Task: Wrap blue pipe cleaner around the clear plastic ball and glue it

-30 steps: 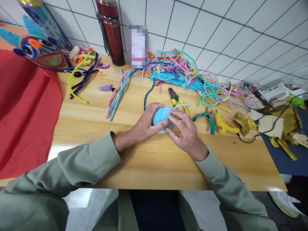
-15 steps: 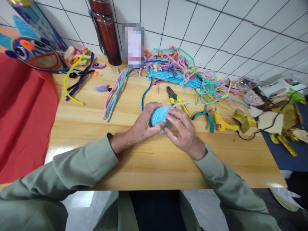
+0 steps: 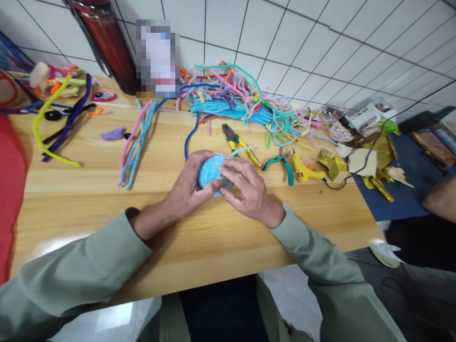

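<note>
Between both hands is a ball wound in light blue pipe cleaner (image 3: 210, 170), with a bare greyish, see-through patch on its right side. My left hand (image 3: 184, 187) wraps round the ball's left side, thumb across the front. On the other side, the fingers and thumb of my right hand (image 3: 249, 190) press against the ball near the bare patch. A loose end of pale blue pipe cleaner (image 3: 244, 150) sticks out to the upper right. Just behind lie yellow-handled pliers (image 3: 242, 145); what the fingers cover cannot be seen.
Teal-handled cutters (image 3: 281, 166) and a yellow glue gun (image 3: 302, 168) lie to the right. A pile of pipe cleaners (image 3: 231, 111) runs along the wall, beside a phone (image 3: 160, 61) and a red flask (image 3: 110, 47). Another person's arm (image 3: 441, 197) shows at the right edge.
The view has swung to the right, so the whole scene sits further left. Another person's arm has come into view. Both hands keep their hold on the ball, with little visible movement.
</note>
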The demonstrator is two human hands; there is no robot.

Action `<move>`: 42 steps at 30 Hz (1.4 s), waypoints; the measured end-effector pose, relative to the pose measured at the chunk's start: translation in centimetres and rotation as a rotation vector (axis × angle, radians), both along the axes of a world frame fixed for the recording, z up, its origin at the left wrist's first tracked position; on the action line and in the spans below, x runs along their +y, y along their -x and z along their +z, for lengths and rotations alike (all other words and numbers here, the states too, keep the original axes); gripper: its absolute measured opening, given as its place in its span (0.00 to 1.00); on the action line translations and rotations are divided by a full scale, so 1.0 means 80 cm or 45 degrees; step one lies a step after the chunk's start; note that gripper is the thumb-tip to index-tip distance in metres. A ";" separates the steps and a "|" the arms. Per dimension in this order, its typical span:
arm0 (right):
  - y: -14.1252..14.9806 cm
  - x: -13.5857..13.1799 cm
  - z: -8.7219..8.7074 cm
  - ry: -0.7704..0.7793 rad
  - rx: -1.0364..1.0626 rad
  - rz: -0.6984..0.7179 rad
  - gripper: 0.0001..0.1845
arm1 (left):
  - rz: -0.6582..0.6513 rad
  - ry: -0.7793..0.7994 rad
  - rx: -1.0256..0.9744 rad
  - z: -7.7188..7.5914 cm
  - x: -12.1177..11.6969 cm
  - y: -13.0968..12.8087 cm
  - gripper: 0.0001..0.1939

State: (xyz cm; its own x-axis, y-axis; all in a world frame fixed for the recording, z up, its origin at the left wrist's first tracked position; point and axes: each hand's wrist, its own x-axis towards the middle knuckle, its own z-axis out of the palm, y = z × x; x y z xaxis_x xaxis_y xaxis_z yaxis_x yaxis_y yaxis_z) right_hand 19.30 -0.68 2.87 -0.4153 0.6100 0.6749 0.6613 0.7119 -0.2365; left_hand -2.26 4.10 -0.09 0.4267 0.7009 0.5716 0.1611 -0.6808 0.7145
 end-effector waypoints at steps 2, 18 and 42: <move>0.000 0.001 -0.002 -0.006 0.033 0.017 0.23 | -0.006 -0.005 0.005 0.001 0.000 0.000 0.26; -0.001 0.002 -0.007 -0.043 0.107 0.036 0.31 | -0.130 -0.033 -0.026 -0.003 0.008 0.003 0.35; 0.001 -0.005 -0.006 -0.007 0.021 0.005 0.33 | -0.044 0.145 -0.061 0.010 -0.003 0.002 0.24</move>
State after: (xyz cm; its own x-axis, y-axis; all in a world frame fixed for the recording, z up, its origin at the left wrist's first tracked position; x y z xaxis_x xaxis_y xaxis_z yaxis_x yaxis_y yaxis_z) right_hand 19.19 -1.04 2.42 -0.4063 0.6046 0.6851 0.6543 0.7159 -0.2436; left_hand -2.38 3.88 0.68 0.4261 0.7478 0.5092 0.1030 -0.5993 0.7939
